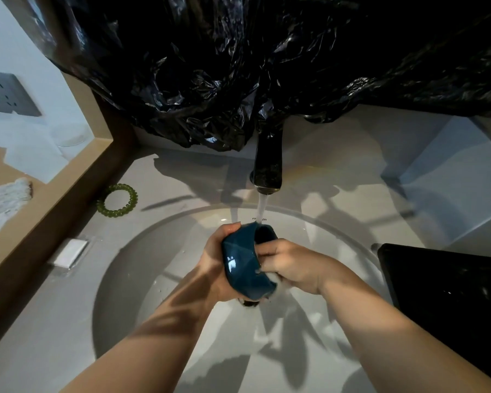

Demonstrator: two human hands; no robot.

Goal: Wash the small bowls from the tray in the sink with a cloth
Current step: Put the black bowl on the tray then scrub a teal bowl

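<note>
Head view: both hands meet over the sink [142, 251], right under the tap [268, 163], and water is running down onto the bowl [243, 265]. The left hand [214, 265] cups that blue faceted bowl from its outer side, fingers clenched around the wall, holding it tipped on edge with the mouth turned towards the right. The right hand [291, 265] reaches into the mouth, its fingers closed on a pale cloth [278, 283] (only a scrap of it shows at the bowl's lower rim), pressed against the inside. Bowl and hands hang above the basin, not touching it. On the bench [182, 180], left of the tap, lies a green coiled hair tie [117, 200]; nearer, a small white packet [70, 253]. A black tray [448, 293] sits at the right edge of the sink. Crumpled black plastic [238, 66] drapes behind the tap.
</note>
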